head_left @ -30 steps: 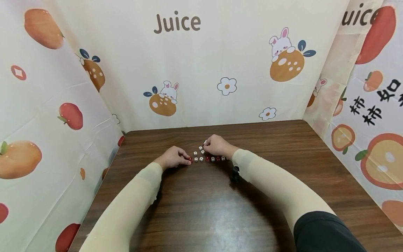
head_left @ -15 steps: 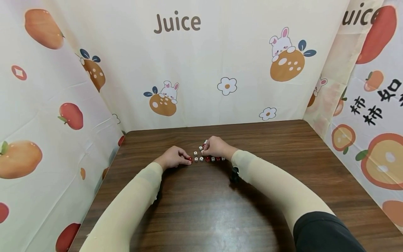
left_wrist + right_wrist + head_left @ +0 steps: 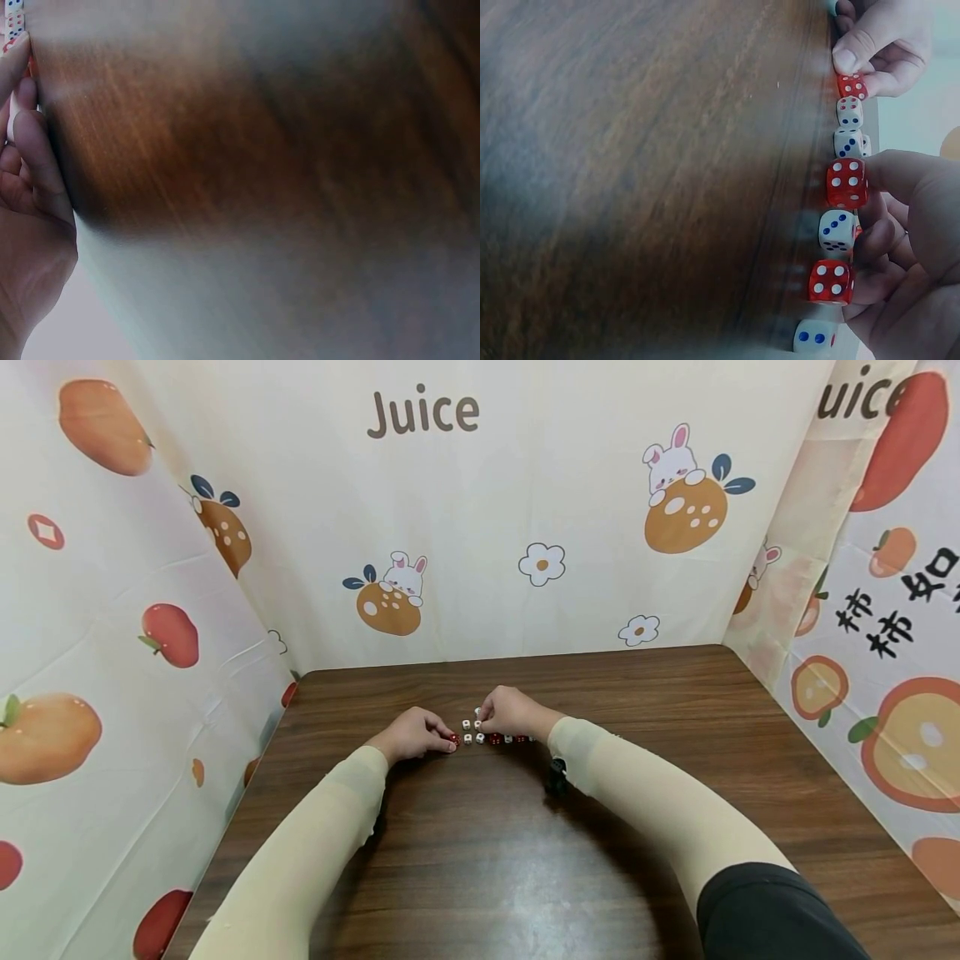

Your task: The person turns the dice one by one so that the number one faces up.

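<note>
My left hand (image 3: 414,733) rests on the table and pinches a red die (image 3: 454,739) at the left end of a row of dice. In the right wrist view, that hand's thumb and finger are on the red die (image 3: 852,87). My right hand (image 3: 513,712) reaches behind the row, its thumb and finger pinching a white die (image 3: 477,725). Just left of that stands another white die (image 3: 467,725). The row alternates partly between red and white, with a red die (image 3: 847,182) and a white die (image 3: 836,230) before the right hand. Dice behind the right hand are hidden.
The brown wooden table (image 3: 480,843) carries the dice near its back. A printed cloth (image 3: 480,510) hangs behind it and along both sides. One more white die (image 3: 477,712) stands farther back, beside the right hand's fingers.
My right hand has come slightly nearer and left, taking hold of a white die and shifting it left towards the neighbouring white die. The left hand has stayed on the red die.
</note>
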Demonstrator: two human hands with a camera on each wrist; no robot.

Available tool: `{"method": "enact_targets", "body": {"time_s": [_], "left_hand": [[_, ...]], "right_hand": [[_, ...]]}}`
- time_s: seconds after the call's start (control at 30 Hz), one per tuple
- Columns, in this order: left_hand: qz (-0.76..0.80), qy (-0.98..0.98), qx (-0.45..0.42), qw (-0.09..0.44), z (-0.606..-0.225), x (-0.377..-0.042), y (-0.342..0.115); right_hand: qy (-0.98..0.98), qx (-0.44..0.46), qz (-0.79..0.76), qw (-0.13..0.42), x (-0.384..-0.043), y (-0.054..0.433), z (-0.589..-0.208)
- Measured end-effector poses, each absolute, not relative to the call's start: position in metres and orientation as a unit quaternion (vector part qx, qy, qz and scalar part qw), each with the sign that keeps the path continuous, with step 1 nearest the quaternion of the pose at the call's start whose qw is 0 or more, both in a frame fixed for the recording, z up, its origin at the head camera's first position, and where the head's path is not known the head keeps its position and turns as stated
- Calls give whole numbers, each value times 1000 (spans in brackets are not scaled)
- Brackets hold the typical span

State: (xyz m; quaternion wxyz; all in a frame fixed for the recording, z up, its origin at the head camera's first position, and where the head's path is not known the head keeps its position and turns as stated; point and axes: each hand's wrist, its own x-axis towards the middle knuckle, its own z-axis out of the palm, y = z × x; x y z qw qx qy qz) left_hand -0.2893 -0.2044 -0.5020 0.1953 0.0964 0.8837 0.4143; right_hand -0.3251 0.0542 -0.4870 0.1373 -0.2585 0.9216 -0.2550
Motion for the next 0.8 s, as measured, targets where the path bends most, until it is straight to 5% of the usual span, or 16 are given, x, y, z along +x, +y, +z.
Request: {"method": "enact_targets", "body": {"time_s": [0.8], "left_hand": [[414,884,96,197,-501,-289,-204]], "right_hand": [[925,-244,-259,129,-322,53,-486]]}}
